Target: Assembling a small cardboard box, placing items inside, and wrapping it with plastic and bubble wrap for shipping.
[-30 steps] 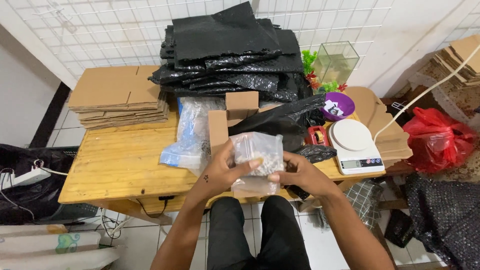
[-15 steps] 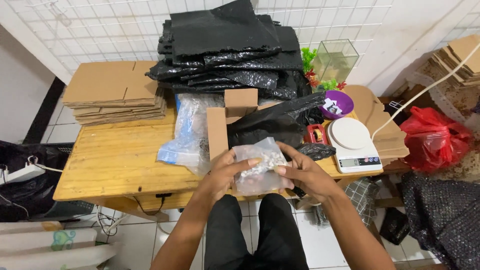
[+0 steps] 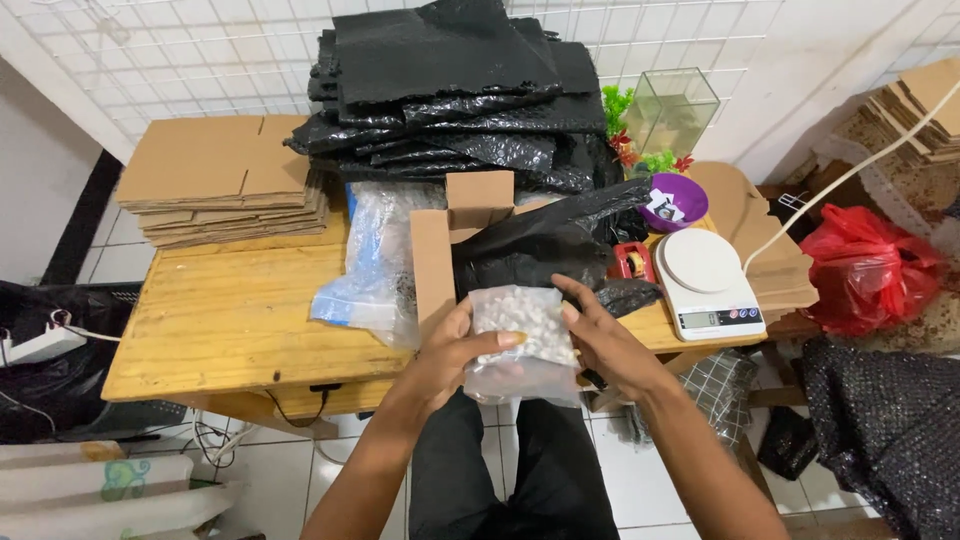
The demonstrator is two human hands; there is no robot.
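Both hands are closed on a clear plastic bag of small white pellets [image 3: 522, 335], held upright over the near edge of the wooden table [image 3: 230, 320], above the person's lap. Left hand [image 3: 450, 355] wraps the bag's left side, thumb across its front. Right hand [image 3: 605, 345] clasps the right side, fingers [image 3: 572, 300] curled over the upper right corner. The hands sit close together, parted only by the bag.

Directly behind the bag: an open cardboard box [image 3: 445, 245], flaps up, with a black plastic bag [image 3: 545, 240] spilling out of it towards the right. This box stands between the hands and the rest of the tabletop.

Left of the box: a clear zip bag with a blue strip [image 3: 372, 270], lying flat, just beside the left hand.

Far left of the table: a stack of flattened cardboard sheets [image 3: 215, 180]. Back centre: a tall pile of black bubble-wrap sheets [image 3: 450, 90].

Right of the box: a white digital kitchen scale [image 3: 705, 280], near the right hand; a red tape dispenser [image 3: 632, 262] between scale and black bag; a purple bowl [image 3: 672, 200] behind the scale; a glass tank [image 3: 672, 105] with plastic plants at the back.

Off the table, right: a red plastic bag [image 3: 865, 265].
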